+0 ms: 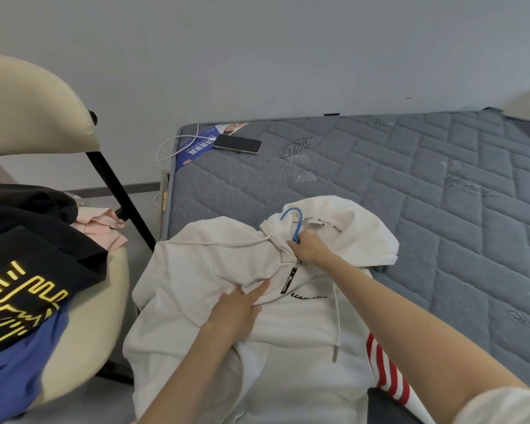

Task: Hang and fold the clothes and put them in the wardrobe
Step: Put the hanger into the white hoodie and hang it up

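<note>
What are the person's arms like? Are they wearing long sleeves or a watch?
No long sleeves. The left arm is bare all the way to the bottom edge of the picture. The right arm is bare too, with just the end of a pale, whitish sleeve showing in the bottom corner. No watch, bracelet, ring or glove shows on either one.

The left forearm and right forearm are bare, as are the left hand and right hand. At five o'clock, an off-white sleeve covers the right upper arm, its hem ending near the elbow.
</note>
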{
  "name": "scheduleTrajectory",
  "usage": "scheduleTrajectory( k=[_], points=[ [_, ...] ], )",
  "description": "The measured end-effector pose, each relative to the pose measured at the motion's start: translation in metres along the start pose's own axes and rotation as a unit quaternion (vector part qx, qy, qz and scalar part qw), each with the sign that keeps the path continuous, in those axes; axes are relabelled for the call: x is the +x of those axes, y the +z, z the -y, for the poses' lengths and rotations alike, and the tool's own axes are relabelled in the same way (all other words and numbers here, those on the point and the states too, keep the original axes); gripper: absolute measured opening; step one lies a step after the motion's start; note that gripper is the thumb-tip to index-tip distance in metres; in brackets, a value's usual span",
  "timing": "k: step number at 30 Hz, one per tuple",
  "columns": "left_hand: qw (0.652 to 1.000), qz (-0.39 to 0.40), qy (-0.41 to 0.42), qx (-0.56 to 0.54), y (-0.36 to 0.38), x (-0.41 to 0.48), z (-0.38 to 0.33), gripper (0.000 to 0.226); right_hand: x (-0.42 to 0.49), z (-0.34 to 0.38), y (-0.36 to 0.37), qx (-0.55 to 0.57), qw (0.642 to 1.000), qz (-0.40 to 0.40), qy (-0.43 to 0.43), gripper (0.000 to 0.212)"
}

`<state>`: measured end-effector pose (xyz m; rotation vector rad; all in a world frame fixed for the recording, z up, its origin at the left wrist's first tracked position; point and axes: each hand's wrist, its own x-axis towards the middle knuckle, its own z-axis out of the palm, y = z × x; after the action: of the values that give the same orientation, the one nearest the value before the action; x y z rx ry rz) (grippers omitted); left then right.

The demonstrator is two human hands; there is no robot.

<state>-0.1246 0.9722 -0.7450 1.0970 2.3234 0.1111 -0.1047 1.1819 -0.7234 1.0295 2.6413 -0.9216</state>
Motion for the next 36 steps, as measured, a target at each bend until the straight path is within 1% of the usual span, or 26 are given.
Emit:
scheduleTrajectory(
  k=[3,6,9,12,14,16,18,19,20,22,23,24,25,26,27,28,29,30,31,32,33,34,36],
  points=[
    [1.0,0.005,0.011,-0.02,-0.003,-0.003,0.004,0.055,-0.006,-0.003,-0.004,0.035,0.999,-0.032,0.022,0.046],
    [0.999,0.019,0.006,-0.034,-0.009,-0.008,0.005,0.054,-0.017,-0.003,-0.015,0.087,0.99,-0.109,0.034,0.041],
    [0.998,0.047,-0.013,-0.029,-0.011,-0.012,0.001,0.049,-0.036,-0.006,-0.033,0.136,0.972,-0.187,0.051,0.034],
    [0.998,0.059,-0.019,-0.022,-0.009,-0.019,-0.002,0.047,-0.061,-0.006,-0.049,0.13,0.97,-0.204,0.034,0.033],
    [0.998,0.03,-0.016,-0.06,-0.013,-0.023,-0.003,0.045,-0.076,-0.001,-0.059,0.13,0.97,-0.204,0.0,0.031],
    [0.995,-0.037,-0.021,-0.091,-0.026,-0.031,-0.008,0.041,-0.092,0.008,-0.073,0.132,0.967,-0.216,-0.034,0.03],
    [0.981,-0.153,-0.035,-0.111,-0.045,-0.039,-0.018,0.033,-0.109,0.019,-0.087,0.119,0.962,-0.237,-0.067,0.029],
    [0.964,-0.226,-0.035,-0.138,-0.058,-0.043,-0.024,0.034,-0.118,0.025,-0.093,0.11,0.96,-0.246,-0.082,0.03],
    [0.937,-0.301,-0.027,-0.176,-0.071,-0.048,-0.03,0.036,-0.128,0.031,-0.099,0.102,0.958,-0.251,-0.096,0.03],
    [0.87,-0.432,0.007,-0.238,-0.101,-0.058,-0.041,0.033,-0.149,0.045,-0.105,0.096,0.956,-0.248,-0.124,0.033],
    [0.839,-0.487,0.02,-0.241,-0.116,-0.064,-0.045,0.029,-0.159,0.05,-0.106,0.095,0.957,-0.237,-0.138,0.033],
    [0.817,-0.528,0.023,-0.23,-0.128,-0.07,-0.047,0.025,-0.17,0.055,-0.105,0.094,0.958,-0.222,-0.153,0.034],
    [0.806,-0.553,0.015,-0.21,-0.139,-0.076,-0.048,0.02,-0.179,0.058,-0.102,0.095,0.96,-0.202,-0.168,0.033],
    [0.812,-0.553,-0.002,-0.184,-0.146,-0.079,-0.045,0.019,-0.188,0.059,-0.098,0.095,0.962,-0.179,-0.183,0.032],
    [0.836,-0.527,-0.024,-0.152,-0.149,-0.08,-0.041,0.021,-0.196,0.059,-0.093,0.093,0.963,-0.153,-0.2,0.03],
    [0.873,-0.468,-0.05,-0.125,-0.15,-0.081,-0.034,0.025,-0.203,0.057,-0.087,0.091,0.964,-0.125,-0.217,0.027],
    [0.914,-0.382,-0.076,-0.117,-0.149,-0.082,-0.028,0.029,-0.21,0.056,-0.081,0.092,0.963,-0.094,-0.235,0.027],
    [0.947,-0.278,-0.097,-0.128,-0.144,-0.084,-0.022,0.036,-0.215,0.052,-0.075,0.098,0.962,-0.058,-0.248,0.027],
    [0.968,-0.17,-0.113,-0.144,-0.134,-0.086,-0.019,0.044,-0.22,0.048,-0.068,0.104,0.961,-0.017,-0.254,0.027],
    [0.977,-0.074,-0.132,-0.152,-0.12,-0.089,-0.018,0.053,-0.225,0.044,-0.06,0.107,0.961,0.031,-0.253,0.026],
    [0.975,-0.007,-0.155,-0.158,-0.104,-0.092,-0.016,0.061,-0.23,0.039,-0.052,0.108,0.96,0.086,-0.243,0.023],
    [0.969,0.033,-0.178,-0.171,-0.087,-0.095,-0.014,0.065,-0.233,0.033,-0.044,0.104,0.957,0.14,-0.229,0.019],
    [0.946,0.071,-0.206,-0.241,-0.057,-0.099,-0.01,0.066,-0.238,0.02,-0.031,0.086,0.948,0.221,-0.212,0.021]
  ],
)
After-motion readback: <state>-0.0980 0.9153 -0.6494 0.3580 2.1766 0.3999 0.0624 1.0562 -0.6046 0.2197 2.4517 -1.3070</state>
